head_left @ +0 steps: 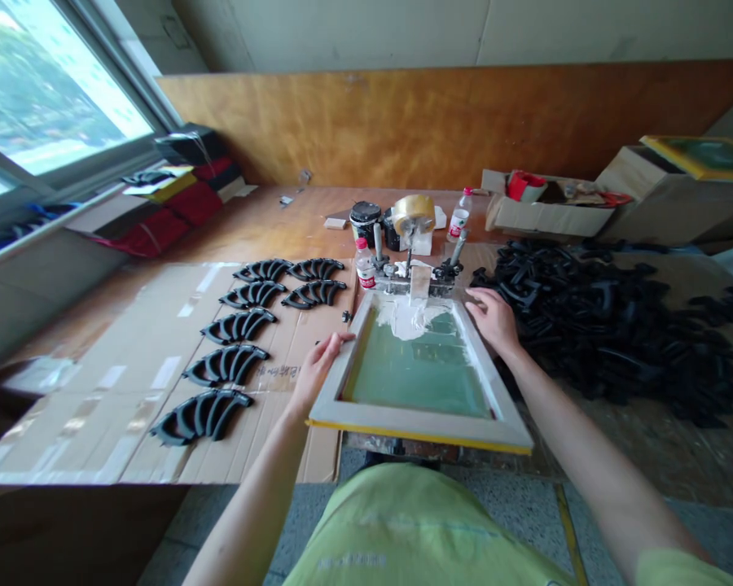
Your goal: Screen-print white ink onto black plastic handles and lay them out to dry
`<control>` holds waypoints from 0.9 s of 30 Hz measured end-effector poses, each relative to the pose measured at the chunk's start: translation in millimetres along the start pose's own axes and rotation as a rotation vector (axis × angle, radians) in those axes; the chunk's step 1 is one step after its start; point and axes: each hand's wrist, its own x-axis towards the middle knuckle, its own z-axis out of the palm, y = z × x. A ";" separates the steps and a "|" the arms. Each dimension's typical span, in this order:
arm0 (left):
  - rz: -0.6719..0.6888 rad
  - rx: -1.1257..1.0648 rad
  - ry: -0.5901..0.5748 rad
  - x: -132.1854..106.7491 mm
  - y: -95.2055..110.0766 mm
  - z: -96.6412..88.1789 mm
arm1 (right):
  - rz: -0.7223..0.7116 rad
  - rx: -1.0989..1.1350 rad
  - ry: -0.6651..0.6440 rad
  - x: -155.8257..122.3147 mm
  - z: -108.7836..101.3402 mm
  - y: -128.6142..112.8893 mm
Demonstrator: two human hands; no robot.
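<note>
A wooden-framed printing screen (pixel 421 423) with green mesh lies tilted in front of me, white ink (pixel 410 319) smeared at its far end. My left hand (pixel 318 370) grips the frame's left rail, fingers curled over it. My right hand (pixel 493 319) rests on the right rail near the far corner, fingers curved over the edge. A metal clamp (pixel 412 273) holds the frame's far side.
Rows of curved black plastic parts (pixel 238 325) lie on flattened cardboard (pixel 128 382) to the left. A big heap of the same black parts (pixel 611 317) sits right. Behind the clamp stand water bottles (pixel 365 264), a tape roll (pixel 413 213), an ink tub (pixel 365 218) and open boxes (pixel 550 212).
</note>
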 end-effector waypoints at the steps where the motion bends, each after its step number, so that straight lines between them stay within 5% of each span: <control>1: -0.068 0.025 -0.018 -3.3 -18.1 -2.7 | -0.064 -0.001 0.014 11.7 5.0 -13.5; 5: -0.163 0.068 -0.018 -1.1 -82.9 -1.7 | -0.252 -0.105 -0.116 46.0 41.3 -63.0; 9: -0.152 0.119 0.006 7.6 -112.4 1.7 | -0.177 -0.258 -0.336 44.7 67.7 -69.1; 12: -0.171 0.112 -0.013 7.6 -114.4 0.7 | -0.174 -0.345 -0.371 20.1 71.5 -70.3; 16: -0.194 0.095 -0.011 4.5 -113.2 0.2 | -0.422 -0.315 -0.490 -16.3 55.2 -84.1; 20: -0.181 0.120 0.016 3.7 -115.3 0.7 | -0.572 -0.167 -0.605 -17.6 37.0 -88.1; 24: -0.175 0.129 0.031 3.6 -113.7 0.5 | -0.439 -0.072 -0.470 -15.4 44.2 -84.0; 27: -0.181 0.106 0.022 2.8 -109.2 1.4 | -0.479 -0.031 -0.406 -34.1 51.4 -80.3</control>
